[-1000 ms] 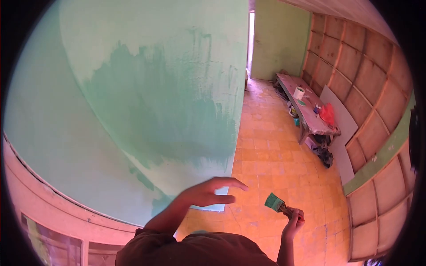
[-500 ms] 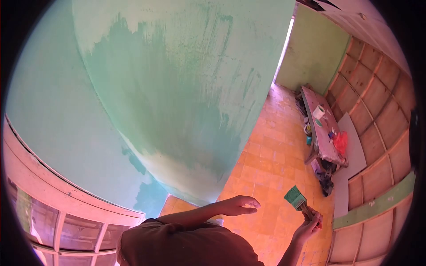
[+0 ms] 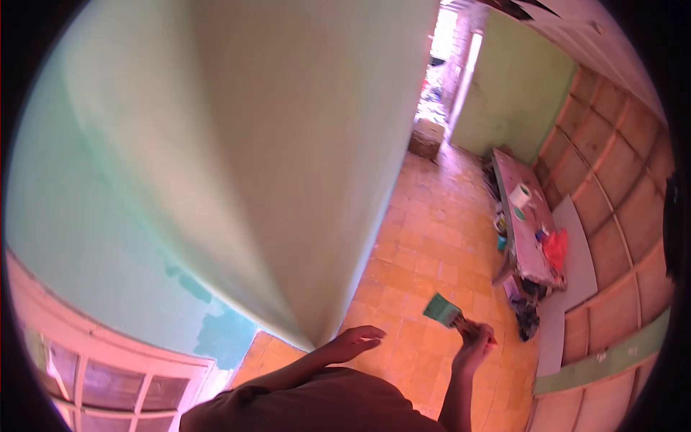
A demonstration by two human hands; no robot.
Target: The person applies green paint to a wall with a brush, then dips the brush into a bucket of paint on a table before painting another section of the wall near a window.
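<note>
Near the bottom centre, my left hand (image 3: pixel 353 343) is held out over the tiled floor, fingers apart and holding nothing. To its right, my right hand (image 3: pixel 475 345) grips the handle of a wide paintbrush (image 3: pixel 443 311). The bristles are coated in green and point up and to the left. Neither hand touches the walls. A pale wall (image 3: pixel 288 144) rises in front, its surface blurred, and a blue-green wall (image 3: pixel 93 237) with darker green patches near its base stands on the left.
A low wooden table (image 3: pixel 520 223) at the right holds a white container (image 3: pixel 520 194) and a red plastic bag (image 3: pixel 555 247). Dark bags (image 3: pixel 526 322) lie beneath its near end. A box (image 3: pixel 426 138) stands by the far doorway. A white-framed window (image 3: pixel 108 345) is at lower left.
The view has shifted around the pale wall, bringing the doorway and box into sight. The green-streaked wall surface has left view. My right hand and the brush have moved left and slightly upward.
</note>
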